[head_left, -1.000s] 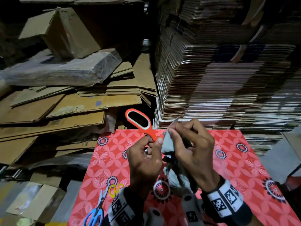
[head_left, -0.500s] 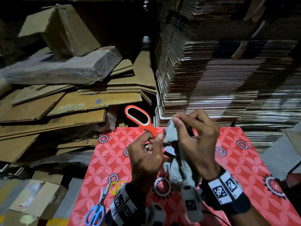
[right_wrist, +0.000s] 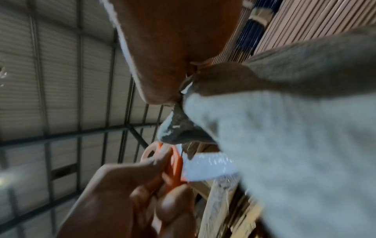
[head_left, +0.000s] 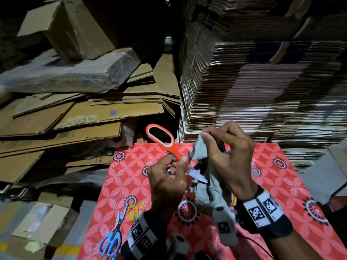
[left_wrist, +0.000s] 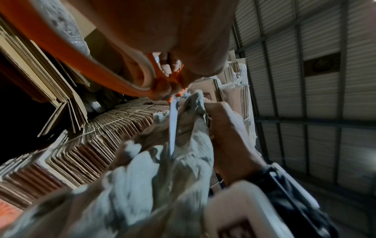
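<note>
Fingers (head_left: 183, 160) of left hand (head_left: 167, 182) curl round the lower handle of 1 orange scissors (head_left: 161, 136); the blade tip lies against 1 grey cloth (head_left: 198, 152). Right hand (head_left: 231, 158) pinches the cloth's top corner, just right of the blade; the rest hangs below. Beside the left wrist, 1 blue-handled scissors (head_left: 110, 241) and 1 yellow-handled scissors (head_left: 135, 210) lie on 1 red patterned mat (head_left: 281, 184).

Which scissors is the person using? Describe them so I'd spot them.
Start at the red flowered mat. Above it the left hand grips the orange scissors, blade against the grey cloth the right hand pinches. The blue scissors and yellow scissors lie untouched on the mat.
</note>
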Available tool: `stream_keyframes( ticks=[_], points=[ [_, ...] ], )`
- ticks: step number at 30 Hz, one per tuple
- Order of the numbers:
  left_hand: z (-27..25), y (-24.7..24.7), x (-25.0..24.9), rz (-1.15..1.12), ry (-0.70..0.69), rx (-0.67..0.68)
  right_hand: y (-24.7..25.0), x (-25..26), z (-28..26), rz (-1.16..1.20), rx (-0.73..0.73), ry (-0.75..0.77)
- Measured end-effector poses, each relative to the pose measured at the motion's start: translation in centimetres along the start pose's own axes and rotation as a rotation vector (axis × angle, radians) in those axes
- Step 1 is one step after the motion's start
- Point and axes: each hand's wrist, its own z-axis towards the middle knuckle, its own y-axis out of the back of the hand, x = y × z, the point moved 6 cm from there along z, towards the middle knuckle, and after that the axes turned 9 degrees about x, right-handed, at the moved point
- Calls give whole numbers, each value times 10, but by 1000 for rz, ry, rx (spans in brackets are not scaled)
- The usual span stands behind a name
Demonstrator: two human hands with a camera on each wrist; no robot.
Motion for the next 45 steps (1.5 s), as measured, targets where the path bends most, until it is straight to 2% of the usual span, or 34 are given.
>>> stream_keyframes(
  ticks=[4,8,12,16,20,24,28,32,36,42,45],
  points=[
    [2,2,-2,24,-27,-15,-14,15,-13,3,110,52],
    [3,-1,0,11,0,-6,-1,0,3,18,10,12],
    [11,3,3,17,17,-24,-18,13,-12,4,131,47],
    [15,0,0,-2,40,-24,-6,1,2,25,14,13],
    [15,0,-2,-14,5,-8,-16,10,-8,1,96,40],
    [14,0,-2,-55,36,-15,-4,-1,5,25,2,9],
    [15,1,-3,-35,41,-17,-14,9,-6,9,101,49],
    [11,-2,-2,-52,67,-8,-3,-3,2,39,16,3],
    [12,0,-6,-35,45,5,-16,8,-15,49,148,49],
    [14,-2,-14,-42,31,4,9,3,4,45,-36,20],
    [15,3,-5,-137,102,0,17,-2,4,73,-59,10]
  ],
)
